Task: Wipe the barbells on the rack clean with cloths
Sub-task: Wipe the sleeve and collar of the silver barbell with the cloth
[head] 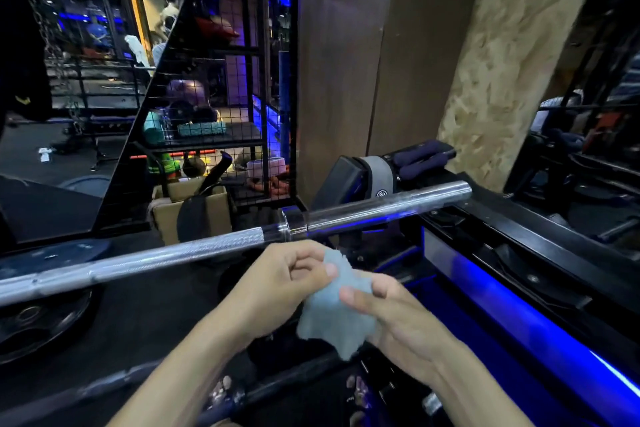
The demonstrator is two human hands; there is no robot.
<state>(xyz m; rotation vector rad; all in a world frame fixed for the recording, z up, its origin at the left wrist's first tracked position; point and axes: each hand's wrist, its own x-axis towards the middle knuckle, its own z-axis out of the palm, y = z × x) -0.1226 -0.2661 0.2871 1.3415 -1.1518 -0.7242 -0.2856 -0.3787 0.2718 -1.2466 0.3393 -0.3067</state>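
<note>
A chrome barbell (194, 248) runs across the view from the lower left up to its smooth sleeve end at the right. Just below its collar, both hands hold a crumpled pale blue cloth (334, 317) between them. My left hand (284, 282) pinches the cloth's upper edge with thumb and curled fingers. My right hand (391, 315) grips its right side, thumb on top. The cloth hangs clear of the bar and does not touch it. A second, darker barbell (277, 388) lies lower, under my forearms.
A black rack frame with a blue light strip (519, 315) runs along the right. Black weight plates (38, 319) sit at the lower left under the bar. Behind the bar stand a wire-mesh shelf (214, 135) of gym gear, a cardboard box (194, 215) and a wooden pillar (502, 62).
</note>
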